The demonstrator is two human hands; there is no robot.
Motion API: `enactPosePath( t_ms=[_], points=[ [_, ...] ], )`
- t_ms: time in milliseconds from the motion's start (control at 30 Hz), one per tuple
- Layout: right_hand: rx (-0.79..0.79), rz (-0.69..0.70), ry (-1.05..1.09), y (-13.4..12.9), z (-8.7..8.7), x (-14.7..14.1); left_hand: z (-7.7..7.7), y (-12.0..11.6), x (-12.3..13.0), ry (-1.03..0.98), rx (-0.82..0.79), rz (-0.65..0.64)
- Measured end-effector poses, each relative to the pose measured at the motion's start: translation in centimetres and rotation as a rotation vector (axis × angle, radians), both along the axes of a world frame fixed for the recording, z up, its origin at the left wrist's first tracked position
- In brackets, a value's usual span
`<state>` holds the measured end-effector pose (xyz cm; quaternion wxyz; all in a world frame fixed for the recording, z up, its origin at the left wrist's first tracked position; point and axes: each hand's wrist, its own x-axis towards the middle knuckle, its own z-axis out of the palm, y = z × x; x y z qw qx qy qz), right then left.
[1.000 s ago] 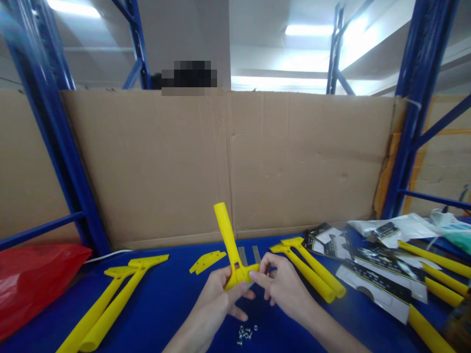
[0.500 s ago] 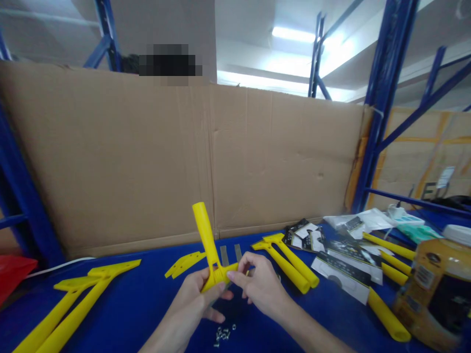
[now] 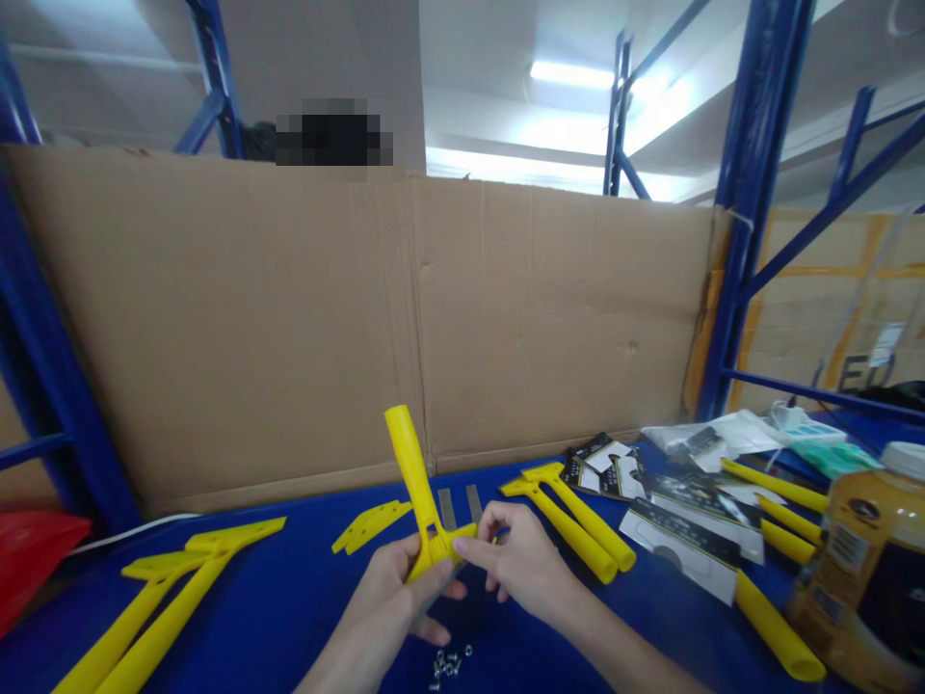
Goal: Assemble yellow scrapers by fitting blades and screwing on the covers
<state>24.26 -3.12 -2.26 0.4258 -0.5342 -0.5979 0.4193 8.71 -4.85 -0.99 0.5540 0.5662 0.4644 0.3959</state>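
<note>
My left hand (image 3: 394,593) is closed around the head of a yellow plastic scraper (image 3: 409,453), whose tubular handle points up and slightly left. A strip of grey metal shows along the underside of the head, partly hidden by my fingers. At the head's right end is my right hand (image 3: 524,559), thumb against the yellow plastic and fingers curled in a pinch; anything between them is too small to make out. Below my hands lie several small screws and nuts (image 3: 449,665). Just behind the scraper are two flat metal blades (image 3: 473,503).
Yellow scraper pieces lie left (image 3: 170,588) and right (image 3: 578,525), with flat yellow plates (image 3: 372,525) behind my left hand. Black-and-white packaging cards (image 3: 679,549) and a large jar (image 3: 863,569) stand on the right. A cardboard wall (image 3: 289,328) closes off the back.
My right fingers have shifted slightly on the scraper head, uncovering more of its right end. The left hand keeps its grip. The whole view has moved a little.
</note>
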Motion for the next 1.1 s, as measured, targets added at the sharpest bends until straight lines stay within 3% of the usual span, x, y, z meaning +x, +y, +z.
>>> enactPosePath(
  t_ms=[100,233,367,567,1100],
  points=[
    [-0.003,0.025,0.029,0.1,-0.1,0.2,0.0,-0.1,0.1,0.008,-0.003,-0.009],
    [0.267,-0.035,-0.087,-0.3,0.4,0.4,0.1,0.0,0.2,-0.01,0.001,0.002],
    [0.472,-0.011,-0.167,-0.9,1.1,0.1,0.2,-0.1,0.4,-0.017,0.003,0.013],
    [0.323,-0.105,-0.104,-0.7,0.3,-0.6,-0.1,0.0,0.3,0.047,0.031,0.021],
    [0.256,-0.036,-0.112,-0.7,0.9,-0.2,0.3,-0.5,0.5,-0.084,-0.128,0.018]
  ],
)
